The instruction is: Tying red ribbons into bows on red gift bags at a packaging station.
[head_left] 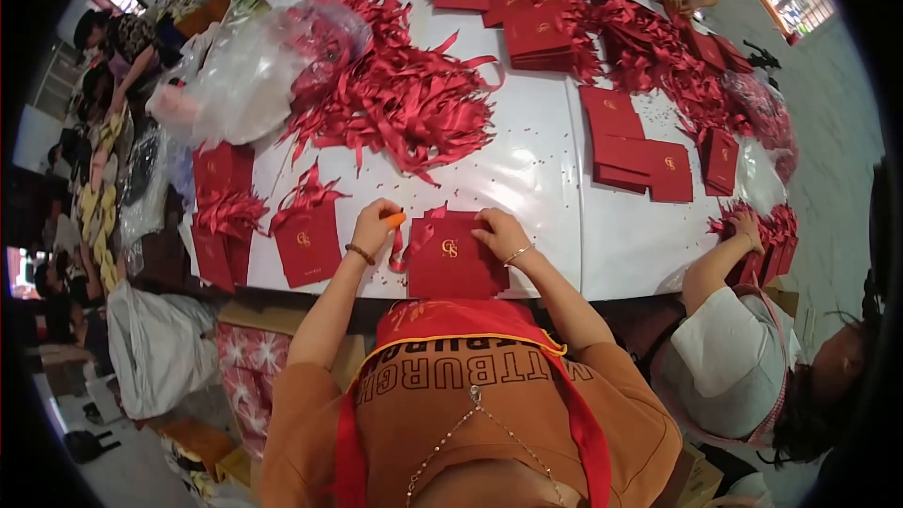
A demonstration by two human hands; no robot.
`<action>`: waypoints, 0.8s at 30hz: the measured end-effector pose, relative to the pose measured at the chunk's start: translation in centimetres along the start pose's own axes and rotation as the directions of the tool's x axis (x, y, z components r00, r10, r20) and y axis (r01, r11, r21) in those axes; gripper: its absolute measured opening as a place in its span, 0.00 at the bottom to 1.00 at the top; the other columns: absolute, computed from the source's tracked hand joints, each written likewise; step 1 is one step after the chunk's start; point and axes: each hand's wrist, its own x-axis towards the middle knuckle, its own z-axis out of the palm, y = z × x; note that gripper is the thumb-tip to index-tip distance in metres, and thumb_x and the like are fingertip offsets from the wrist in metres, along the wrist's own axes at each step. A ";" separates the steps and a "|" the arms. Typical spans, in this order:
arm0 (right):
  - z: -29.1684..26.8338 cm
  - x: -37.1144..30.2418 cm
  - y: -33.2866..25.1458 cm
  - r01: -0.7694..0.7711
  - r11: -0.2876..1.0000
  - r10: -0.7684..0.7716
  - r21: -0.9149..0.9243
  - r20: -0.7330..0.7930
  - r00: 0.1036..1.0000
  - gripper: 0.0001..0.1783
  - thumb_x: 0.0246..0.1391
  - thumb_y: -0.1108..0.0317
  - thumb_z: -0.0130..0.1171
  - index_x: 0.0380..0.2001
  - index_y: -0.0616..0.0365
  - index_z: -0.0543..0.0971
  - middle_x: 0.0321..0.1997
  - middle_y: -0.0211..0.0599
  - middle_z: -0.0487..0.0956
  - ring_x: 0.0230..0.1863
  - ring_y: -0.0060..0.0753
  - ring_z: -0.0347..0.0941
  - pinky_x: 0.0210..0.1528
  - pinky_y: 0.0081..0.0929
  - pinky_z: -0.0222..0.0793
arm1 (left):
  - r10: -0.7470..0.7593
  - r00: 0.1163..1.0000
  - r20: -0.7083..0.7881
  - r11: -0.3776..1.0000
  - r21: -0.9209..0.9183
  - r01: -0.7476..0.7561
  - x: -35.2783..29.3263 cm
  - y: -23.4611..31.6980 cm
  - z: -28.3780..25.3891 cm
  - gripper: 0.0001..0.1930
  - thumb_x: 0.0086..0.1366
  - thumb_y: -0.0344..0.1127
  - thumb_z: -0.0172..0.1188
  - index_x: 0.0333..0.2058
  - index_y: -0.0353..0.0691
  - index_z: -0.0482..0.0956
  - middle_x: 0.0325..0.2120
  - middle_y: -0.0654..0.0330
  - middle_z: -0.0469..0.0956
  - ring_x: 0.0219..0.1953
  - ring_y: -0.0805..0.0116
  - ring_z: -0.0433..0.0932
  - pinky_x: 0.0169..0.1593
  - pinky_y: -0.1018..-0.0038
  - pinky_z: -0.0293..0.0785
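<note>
Near the table's front edge lies a stack of flat red paper pouches or cards point(457, 266) with a gold emblem. My right hand point(503, 235) rests on its upper right corner, fingers pressed on the top one. To the left, my left hand point(374, 228) is closed round a small orange thing point(394, 220) whose kind I cannot make out. A red ribbon point(399, 257) hangs down just beside the stack, by my left hand. Another short ribbon point(435, 213) lies at the stack's top edge.
Further left are red pouches with ribbons point(306, 243) and another pile point(213, 254). A heap of loose red ribbons point(414, 113) and clear plastic bags point(240, 85) lie beyond. More red stacks point(616, 146) stand right. A co-worker's hand point(745, 230) works at the right edge; others sit opposite.
</note>
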 end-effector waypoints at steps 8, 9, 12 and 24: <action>-0.8 0.0 -1.7 -0.017 0.993 0.015 0.116 0.019 1.000 0.14 0.41 0.63 0.60 0.31 0.61 0.74 0.29 0.45 0.74 0.30 0.45 0.70 0.35 0.34 0.65 | 0.074 0.976 0.206 0.843 -0.536 0.050 -2.7 7.2 2.3 0.05 0.52 0.23 0.56 0.29 0.35 0.71 0.24 0.61 0.75 0.28 0.76 0.73 0.33 0.82 0.69; -0.6 0.1 -1.3 -0.059 0.989 0.057 0.133 0.020 0.998 0.15 0.41 0.63 0.60 0.30 0.61 0.74 0.29 0.45 0.74 0.30 0.44 0.70 0.34 0.34 0.66 | 0.150 0.972 0.178 0.878 -0.476 -0.048 -2.8 7.5 2.9 0.06 0.52 0.23 0.57 0.30 0.34 0.71 0.24 0.61 0.75 0.28 0.76 0.73 0.33 0.83 0.69; -0.7 0.4 -1.4 -0.148 0.983 0.146 0.108 0.019 0.989 0.17 0.40 0.61 0.62 0.31 0.62 0.74 0.27 0.45 0.74 0.31 0.42 0.71 0.34 0.32 0.66 | 0.201 0.969 0.142 0.929 -0.341 -0.143 -2.4 6.9 4.5 0.07 0.53 0.22 0.56 0.32 0.34 0.70 0.26 0.61 0.75 0.29 0.77 0.73 0.33 0.84 0.68; -0.9 0.2 -2.0 -0.169 0.968 0.166 0.185 0.032 0.986 0.19 0.38 0.63 0.63 0.34 0.60 0.75 0.30 0.45 0.76 0.33 0.43 0.71 0.36 0.31 0.66 | 0.397 0.918 0.011 0.900 0.192 -0.391 -4.0 5.8 8.4 0.05 0.52 0.29 0.55 0.29 0.38 0.76 0.23 0.53 0.76 0.27 0.57 0.76 0.31 0.68 0.71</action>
